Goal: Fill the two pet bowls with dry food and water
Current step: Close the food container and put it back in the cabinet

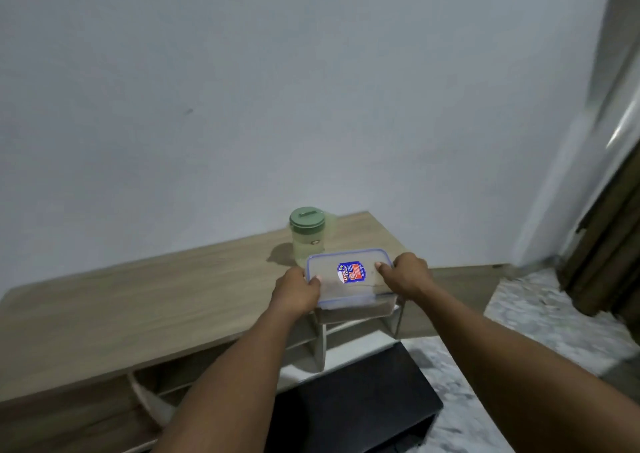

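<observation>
A clear rectangular food container (349,288) with a blue-rimmed lid and a blue-and-red sticker holds brown dry food. It sits at the front right corner of a low wooden table (138,300). My left hand (296,291) grips its left side and my right hand (407,276) grips its right side, thumbs on the lid. Just behind it stands a pale jar with a green lid (307,234). No pet bowls are in view.
The table stands against a plain white wall, with open shelves (311,348) under its top. A black flat object (360,393) lies on the floor below my arms. Pale patterned floor extends to the right, where a brown curtain (606,251) hangs.
</observation>
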A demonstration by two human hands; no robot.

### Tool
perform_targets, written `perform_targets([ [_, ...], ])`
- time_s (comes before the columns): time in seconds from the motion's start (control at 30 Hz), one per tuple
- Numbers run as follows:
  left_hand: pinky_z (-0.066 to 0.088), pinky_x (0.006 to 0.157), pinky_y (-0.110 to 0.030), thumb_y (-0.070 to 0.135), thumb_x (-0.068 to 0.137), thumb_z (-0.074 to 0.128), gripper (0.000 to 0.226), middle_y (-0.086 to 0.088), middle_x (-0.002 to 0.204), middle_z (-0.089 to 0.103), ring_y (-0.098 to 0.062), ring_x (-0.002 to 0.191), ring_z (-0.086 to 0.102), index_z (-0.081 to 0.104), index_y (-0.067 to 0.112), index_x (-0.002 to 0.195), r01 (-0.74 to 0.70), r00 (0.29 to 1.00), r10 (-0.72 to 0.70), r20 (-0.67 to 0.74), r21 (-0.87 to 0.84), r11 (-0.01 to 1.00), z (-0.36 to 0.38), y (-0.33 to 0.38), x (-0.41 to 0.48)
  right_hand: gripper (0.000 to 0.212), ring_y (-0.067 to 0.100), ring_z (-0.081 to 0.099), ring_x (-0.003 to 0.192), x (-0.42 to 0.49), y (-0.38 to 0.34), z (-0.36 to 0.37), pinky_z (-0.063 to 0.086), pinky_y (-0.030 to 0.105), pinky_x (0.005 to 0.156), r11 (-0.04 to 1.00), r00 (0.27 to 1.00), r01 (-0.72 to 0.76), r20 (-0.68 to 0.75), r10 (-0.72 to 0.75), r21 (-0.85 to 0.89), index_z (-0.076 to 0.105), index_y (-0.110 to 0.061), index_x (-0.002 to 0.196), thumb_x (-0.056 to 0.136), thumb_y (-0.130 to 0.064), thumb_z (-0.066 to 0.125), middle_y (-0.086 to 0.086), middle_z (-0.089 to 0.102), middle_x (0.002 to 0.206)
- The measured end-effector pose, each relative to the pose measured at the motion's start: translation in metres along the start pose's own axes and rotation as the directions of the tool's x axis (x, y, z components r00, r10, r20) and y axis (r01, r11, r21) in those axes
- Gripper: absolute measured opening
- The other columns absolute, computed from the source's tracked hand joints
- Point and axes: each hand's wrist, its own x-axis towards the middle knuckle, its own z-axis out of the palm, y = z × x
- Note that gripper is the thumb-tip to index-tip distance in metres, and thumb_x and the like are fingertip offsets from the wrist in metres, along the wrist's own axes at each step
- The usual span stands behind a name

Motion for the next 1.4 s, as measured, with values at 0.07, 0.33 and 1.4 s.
perform_targets([
  [0.07, 0.044, 0.089, -0.031, 0.038, 0.094, 0.055, 0.037, -0.015, 0.125, 0.063, -0.033, 0.116, 0.058, 0.06, 0.011, 0.119, -0.019, 1.0, 0.018, 0.025, 0.018, 1.0, 0.018, 0.018, -0.004, 0.057, 0.038, 0.069, 0.091, 0.001, 0.022, -0.018, 0.058, 0.041, 0.08, 1.0, 1.0, -0.017, -0.014, 0.018, 0.009, 0.067, -0.004, 0.096, 0.09, -0.059, 0.056, 0.021, 0.071, 0.1],
  [0.33, 0.043, 0.089, -0.031, 0.039, 0.094, 0.054, 0.039, -0.017, 0.129, 0.06, -0.034, 0.119, 0.055, 0.056, 0.01, 0.12, -0.048, 0.99, 0.035, 0.137, 0.092, 0.995, 0.08, 0.053, 0.011, 0.046, 0.032, 0.064, 0.072, 0.014, 0.085, -0.041, 0.055, 0.035, 0.07, 0.992, 0.993, -0.113, -0.028, 0.115, 0.06, 0.059, -0.008, 0.077, 0.092, -0.051, 0.059, 0.012, 0.063, 0.076],
  [1.4, 0.041, 0.074, -0.025, 0.024, 0.092, 0.065, 0.027, -0.008, 0.106, 0.069, -0.024, 0.092, 0.063, 0.066, 0.01, 0.115, 0.415, 0.906, -0.42, -0.055, -0.088, 0.906, 0.31, -0.042, 0.1, 0.043, 0.036, 0.066, 0.106, 0.189, 0.247, 0.135, 0.052, 0.036, 0.085, 0.997, 0.92, -0.034, 0.392, 0.004, 0.068, 0.064, -0.006, 0.116, 0.096, -0.043, 0.06, 0.017, 0.07, 0.114],
])
